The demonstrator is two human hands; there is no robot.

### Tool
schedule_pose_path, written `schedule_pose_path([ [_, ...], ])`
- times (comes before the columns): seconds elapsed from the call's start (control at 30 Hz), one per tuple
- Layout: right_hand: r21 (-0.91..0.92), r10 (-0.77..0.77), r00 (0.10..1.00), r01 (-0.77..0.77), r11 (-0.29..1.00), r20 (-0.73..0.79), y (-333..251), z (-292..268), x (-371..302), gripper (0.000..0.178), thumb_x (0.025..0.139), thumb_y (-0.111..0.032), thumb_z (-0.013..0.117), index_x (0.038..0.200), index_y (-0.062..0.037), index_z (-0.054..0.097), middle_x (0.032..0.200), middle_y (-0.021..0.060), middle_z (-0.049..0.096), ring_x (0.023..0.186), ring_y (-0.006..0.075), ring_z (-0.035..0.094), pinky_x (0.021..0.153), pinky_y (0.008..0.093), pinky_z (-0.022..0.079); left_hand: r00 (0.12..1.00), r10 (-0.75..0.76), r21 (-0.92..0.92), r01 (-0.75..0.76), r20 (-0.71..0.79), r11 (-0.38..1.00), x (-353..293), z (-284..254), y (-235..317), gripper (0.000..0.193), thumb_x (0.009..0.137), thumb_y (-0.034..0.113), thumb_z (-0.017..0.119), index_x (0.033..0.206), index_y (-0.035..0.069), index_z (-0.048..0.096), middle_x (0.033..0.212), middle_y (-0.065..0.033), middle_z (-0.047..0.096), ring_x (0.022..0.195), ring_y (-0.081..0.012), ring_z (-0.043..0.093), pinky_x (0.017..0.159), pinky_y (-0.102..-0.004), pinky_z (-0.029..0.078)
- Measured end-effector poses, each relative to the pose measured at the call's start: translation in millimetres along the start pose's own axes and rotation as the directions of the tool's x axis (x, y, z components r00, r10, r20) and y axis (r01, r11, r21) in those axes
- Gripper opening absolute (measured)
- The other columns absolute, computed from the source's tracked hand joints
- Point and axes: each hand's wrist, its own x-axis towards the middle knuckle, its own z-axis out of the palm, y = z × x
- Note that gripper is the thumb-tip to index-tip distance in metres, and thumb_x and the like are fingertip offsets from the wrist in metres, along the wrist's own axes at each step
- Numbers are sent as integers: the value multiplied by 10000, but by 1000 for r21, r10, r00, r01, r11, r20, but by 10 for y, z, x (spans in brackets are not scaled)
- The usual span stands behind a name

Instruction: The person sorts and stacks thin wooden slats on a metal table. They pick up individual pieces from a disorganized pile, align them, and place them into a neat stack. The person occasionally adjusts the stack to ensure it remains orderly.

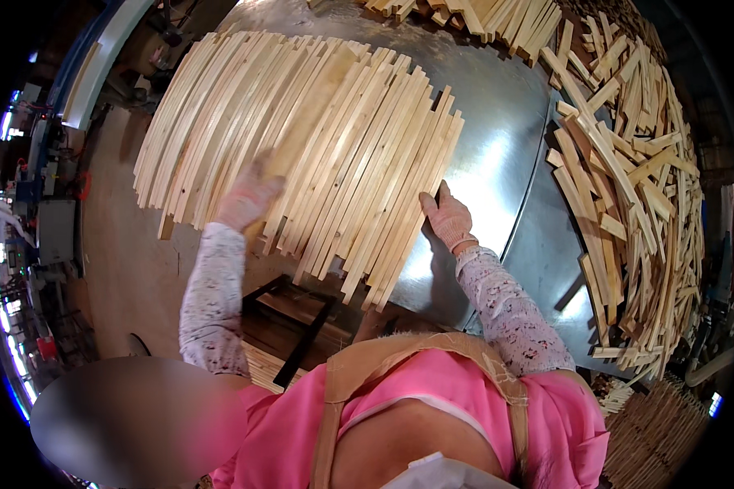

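A wide row of pale wooden strips (pixel 367 155) lies side by side on the metal table, with uneven ends. My left hand (pixel 253 196), in a light glove and blurred by motion, is closed around a wooden strip (pixel 314 110) above the row. That strip is smeared too and slants away from me across the others. At the row's right edge, my right hand (pixel 450 218), also gloved, touches the outermost strip. Its thumb and forefinger are apart, and the other fingers are partly hidden.
Loose wooden strips (pixel 628 187) lie in a tangled heap on the table's right side. More strips (pixel 497 24) are stacked at the far edge. A black metal frame (pixel 306 342) stands below the row, close to my body. Machinery (pixel 57 228) lines the left side beyond the floor.
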Motion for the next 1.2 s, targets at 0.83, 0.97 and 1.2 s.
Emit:
schedule_pose_path([
  [0.83,75,307,414,-489,869,-857,4049,-2790,-1354,545,901,-300,677,1394,-78,603,1258,249,680,1224,447,623,1031,539,518,941,218,284,-142,-258,948,-719,1701,560,600,1003,146,714,1558,43,509,1591,-202,493,1414,-338,539,1138,-425,529],
  [0.97,-151,337,563,-648,746,-755,5108,-3215,-1507,616,926,-382,694,1485,-149,580,1300,165,690,1229,376,649,1044,497,519,974,222,-271,-225,-45,936,-1258,3243,1448,591,983,85,733,1532,34,521,1514,-196,574,1351,-298,607,1120,-395,541],
  [1.2,-326,-26,802,-212,921,-596,4709,-3619,-1778,570,866,-511,765,1346,-213,689,1119,108,741,1045,327,714,898,457,572,745,495,-52,-531,446,846,-1748,5617,2464,638,972,198,736,1541,24,508,1498,-205,616,1358,-312,627,1180,-390,479],
])
